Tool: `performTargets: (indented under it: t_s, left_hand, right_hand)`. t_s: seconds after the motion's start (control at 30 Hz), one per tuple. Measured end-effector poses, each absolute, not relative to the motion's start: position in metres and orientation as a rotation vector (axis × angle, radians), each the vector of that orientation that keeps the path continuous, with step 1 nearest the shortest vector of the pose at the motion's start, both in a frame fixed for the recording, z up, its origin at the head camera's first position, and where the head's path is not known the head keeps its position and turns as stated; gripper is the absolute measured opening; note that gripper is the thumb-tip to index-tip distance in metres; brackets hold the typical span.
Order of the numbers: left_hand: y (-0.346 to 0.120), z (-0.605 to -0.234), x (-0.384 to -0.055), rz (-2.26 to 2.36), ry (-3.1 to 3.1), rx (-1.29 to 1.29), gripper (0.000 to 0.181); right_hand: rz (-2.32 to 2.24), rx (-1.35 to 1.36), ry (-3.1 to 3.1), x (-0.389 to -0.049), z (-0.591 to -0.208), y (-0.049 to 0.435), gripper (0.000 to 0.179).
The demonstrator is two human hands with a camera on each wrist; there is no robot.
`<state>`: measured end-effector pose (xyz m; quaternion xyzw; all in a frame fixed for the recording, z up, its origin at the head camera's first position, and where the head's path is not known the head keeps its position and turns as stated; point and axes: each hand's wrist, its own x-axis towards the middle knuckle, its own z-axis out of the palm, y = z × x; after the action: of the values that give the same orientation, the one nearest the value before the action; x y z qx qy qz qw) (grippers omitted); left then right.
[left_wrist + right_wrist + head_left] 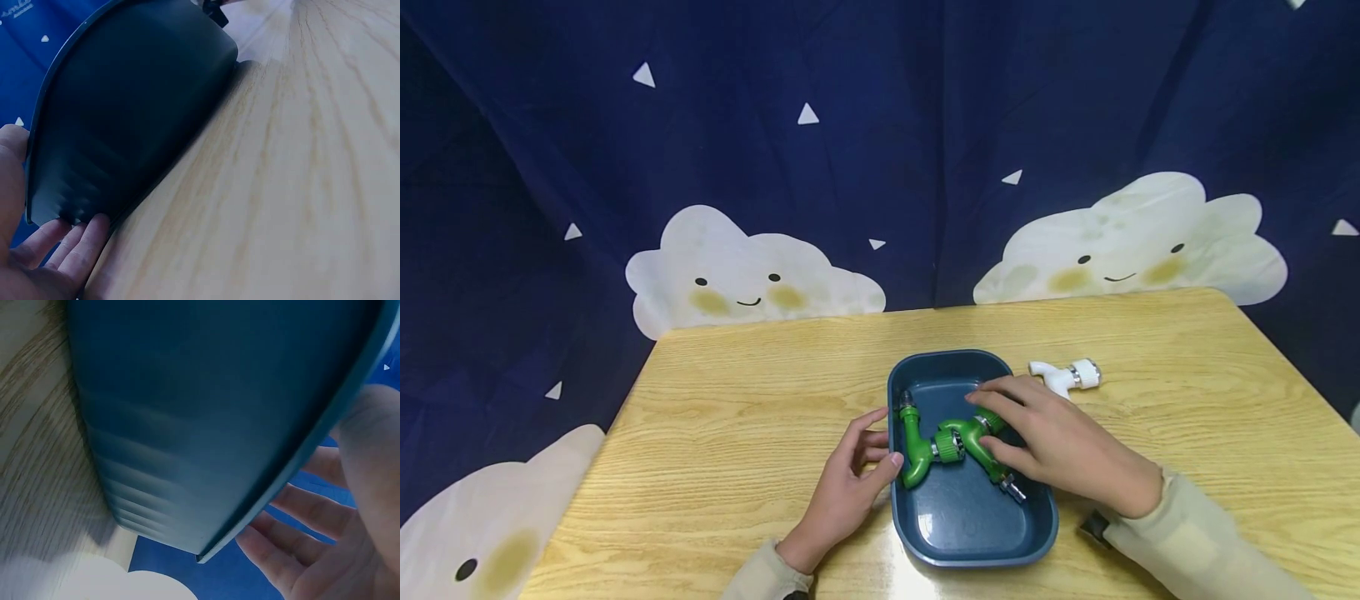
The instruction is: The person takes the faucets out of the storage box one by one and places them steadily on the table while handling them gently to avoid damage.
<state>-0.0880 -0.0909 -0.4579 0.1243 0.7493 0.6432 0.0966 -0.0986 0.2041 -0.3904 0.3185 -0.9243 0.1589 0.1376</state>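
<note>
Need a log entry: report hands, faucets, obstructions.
Left hand holds blue tub. Two green faucets inside. Right hand partly covers one, grip unclear. White faucet outside; no obstruction seen.

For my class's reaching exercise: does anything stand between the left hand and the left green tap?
Yes: the tray's left wall. Most of the left hand is outside it; the left green tap lies inside. Above that wall, nothing visible blocks.

The head view looks forward and down from the near side, set well back, taking in the whole bin (970, 533), most of the surface (737, 417) and the curtain (880, 167) beyond. The left wrist view, tilted, sits low and close to the bin's left outer wall; the right wrist view, also tilted, hugs its right wall, facing far. All three share bin, surface and curtain.
</note>
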Motion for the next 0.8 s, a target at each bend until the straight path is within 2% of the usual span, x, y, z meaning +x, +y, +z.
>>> performTargets:
  t_s: [0.8]
  left_hand:
    - [-0.0908,-0.4585,-0.0891,1.899,2.234,0.401,0.060]
  right_hand:
    - [0.406,0.969,-2.670,-0.0992,-0.3980,0.1985,0.048]
